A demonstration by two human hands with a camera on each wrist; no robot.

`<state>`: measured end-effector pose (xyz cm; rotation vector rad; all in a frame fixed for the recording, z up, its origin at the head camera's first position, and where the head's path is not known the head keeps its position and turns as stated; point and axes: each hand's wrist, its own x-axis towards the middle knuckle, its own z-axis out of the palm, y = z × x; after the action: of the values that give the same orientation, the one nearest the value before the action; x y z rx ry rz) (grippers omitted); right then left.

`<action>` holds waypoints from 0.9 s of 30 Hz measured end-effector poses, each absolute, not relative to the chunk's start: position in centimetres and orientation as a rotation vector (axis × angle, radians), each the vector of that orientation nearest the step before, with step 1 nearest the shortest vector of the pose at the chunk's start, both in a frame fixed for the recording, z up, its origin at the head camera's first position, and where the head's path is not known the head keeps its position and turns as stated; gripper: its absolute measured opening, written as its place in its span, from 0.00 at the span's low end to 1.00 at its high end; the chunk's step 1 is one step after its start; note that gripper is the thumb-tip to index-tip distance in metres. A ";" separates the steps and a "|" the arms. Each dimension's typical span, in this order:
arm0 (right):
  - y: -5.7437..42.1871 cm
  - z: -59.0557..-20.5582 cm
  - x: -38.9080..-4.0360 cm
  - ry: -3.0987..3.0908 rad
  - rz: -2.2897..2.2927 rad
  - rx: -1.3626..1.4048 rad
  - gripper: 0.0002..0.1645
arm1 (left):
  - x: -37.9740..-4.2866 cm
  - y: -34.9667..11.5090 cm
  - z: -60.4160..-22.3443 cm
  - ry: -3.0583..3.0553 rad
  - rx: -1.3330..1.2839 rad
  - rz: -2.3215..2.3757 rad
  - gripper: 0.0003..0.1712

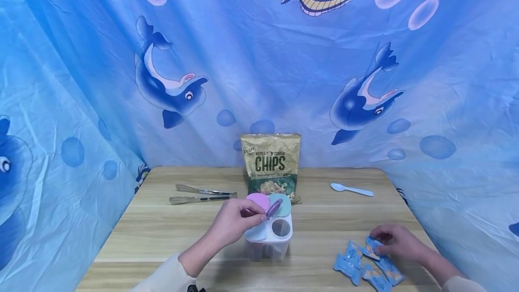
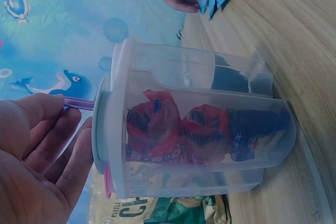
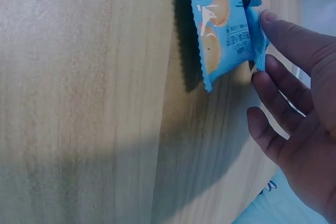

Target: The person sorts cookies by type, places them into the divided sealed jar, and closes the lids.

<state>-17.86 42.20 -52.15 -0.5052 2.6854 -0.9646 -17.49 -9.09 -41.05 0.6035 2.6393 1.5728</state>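
My left hand pinches a purple lid, tilted up above a clear multi-compartment container with a white top. One round opening shows at the container's front right; pink, green and pale lids cover the other compartments. Through its wall, the left wrist view shows red-wrapped packets and a dark blue packet. Over at the right, my right hand grips the edge of a blue snack packet between thumb and fingers. Several similar blue packets lie just beside it.
Behind the container stands a bag of chips. Metal tongs lie at the left, and a pale spoon at the back right. A blue sea-patterned curtain hangs round the wooden table.
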 end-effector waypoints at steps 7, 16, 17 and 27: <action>42.1 -52.5 -18.0 2.676 -0.968 -0.448 0.24 | -17.4 -9.1 -41.0 2.641 0.597 1.577 0.04; 42.0 -52.4 -17.9 2.687 -0.970 -0.412 0.19 | -17.4 -9.1 -41.1 2.629 0.613 1.592 0.04; 42.0 -52.3 -17.9 2.688 -0.974 -0.407 0.19 | -17.4 -9.1 -41.1 2.627 0.615 1.595 0.04; 40.7 -49.7 -18.6 2.746 -1.039 -0.452 0.13 | -17.5 -9.2 -41.2 2.623 0.601 1.597 0.04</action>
<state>-18.60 40.74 -49.67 -0.4519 2.7457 -1.0394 -17.52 -9.15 -41.16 0.6011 2.6231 1.5970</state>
